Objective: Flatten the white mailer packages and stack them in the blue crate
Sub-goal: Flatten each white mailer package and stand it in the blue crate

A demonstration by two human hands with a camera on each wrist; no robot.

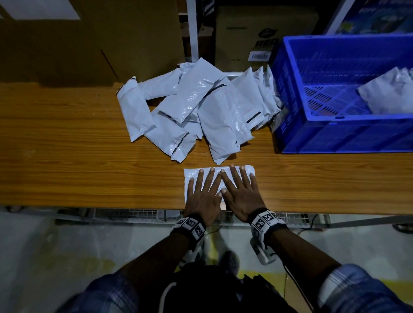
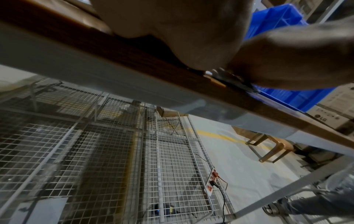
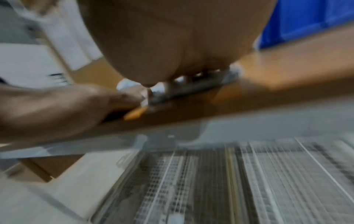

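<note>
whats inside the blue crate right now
White mailers lie on the blue crate floor at its right side; the rest of the perforated floor shows bare. The frame edge cuts off the pile, so no count.

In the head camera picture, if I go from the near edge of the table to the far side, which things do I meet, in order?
Left hand and right hand pressing flat on one white mailer → pile of white mailers → cardboard box behind the table.
</note>
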